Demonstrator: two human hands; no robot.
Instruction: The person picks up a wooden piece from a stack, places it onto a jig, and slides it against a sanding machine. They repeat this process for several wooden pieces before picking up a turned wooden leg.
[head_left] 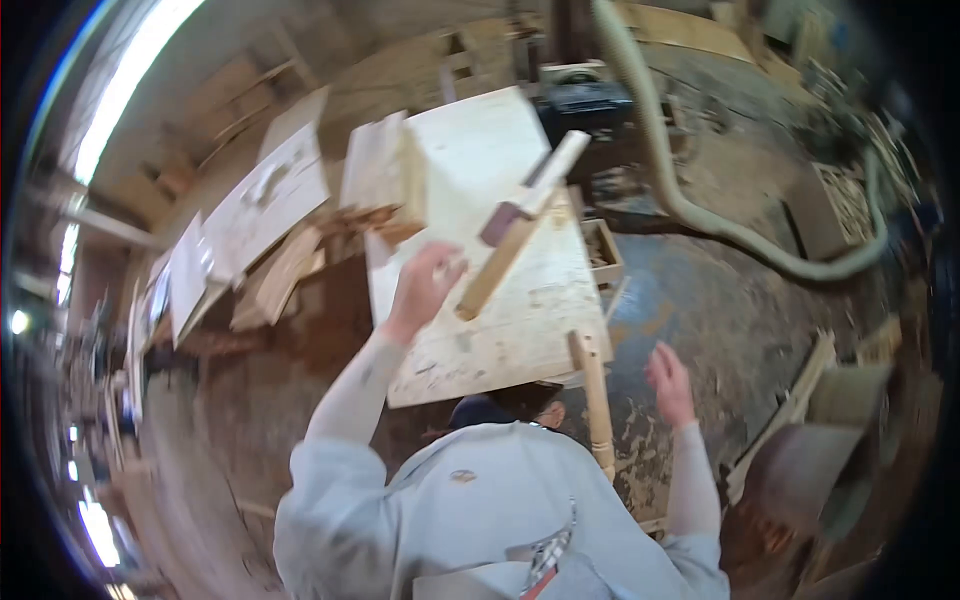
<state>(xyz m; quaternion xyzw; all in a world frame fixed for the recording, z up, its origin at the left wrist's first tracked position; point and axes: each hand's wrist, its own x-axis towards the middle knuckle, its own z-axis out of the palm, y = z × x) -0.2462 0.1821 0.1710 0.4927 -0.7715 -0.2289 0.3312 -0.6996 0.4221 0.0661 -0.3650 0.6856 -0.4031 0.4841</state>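
My left hand [425,288] hovers over the near left part of a pale board tabletop [530,330], its fingers loosely bent and apart, with nothing visible in them. Just right of it a light brown wooden strip [492,275] lies at a slant. Beside that strip's upper part is a purplish-brown piece [503,223], perhaps sandpaper; blur hides its exact kind. A whitish strip [560,160] extends from there toward the far right. My right hand [670,384] is out to the right, away from the tabletop, fingers loosely apart and holding nothing visible.
Stacked wooden boards [375,170] stand at the tabletop's far left. A turned wooden leg [596,400] rises by the near right corner. A thick ribbed hose [690,215] curves across the floor at right. More panels [265,200] lie to the left; a wooden box [604,255] sits beside the table.
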